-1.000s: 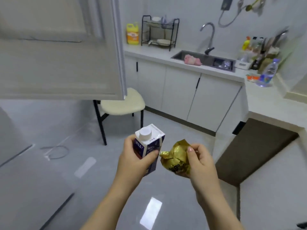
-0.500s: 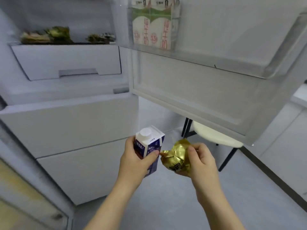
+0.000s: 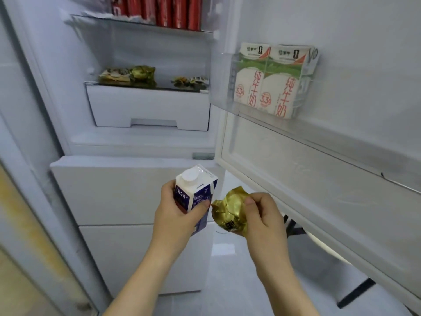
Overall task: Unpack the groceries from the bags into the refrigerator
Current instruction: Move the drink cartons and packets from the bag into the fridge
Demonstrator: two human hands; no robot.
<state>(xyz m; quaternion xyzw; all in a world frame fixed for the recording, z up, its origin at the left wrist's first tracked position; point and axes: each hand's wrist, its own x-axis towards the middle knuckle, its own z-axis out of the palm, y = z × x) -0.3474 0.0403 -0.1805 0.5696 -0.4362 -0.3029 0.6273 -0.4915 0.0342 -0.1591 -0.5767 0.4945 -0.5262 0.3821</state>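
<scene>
dark blue and white with a white cap on the small carton (image 3: 197, 197), shiny gold with a black patch on the foil packet (image 3: 230, 207), white, green and red print on the milk cartons (image 3: 267, 87), red on the cans (image 3: 164, 10).

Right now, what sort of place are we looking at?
Probably a home kitchen, right at an open refrigerator: red cans on an upper shelf, two milk cartons in the door bin. The left hand grips a small carton, the right hand a gold foil packet.
</scene>
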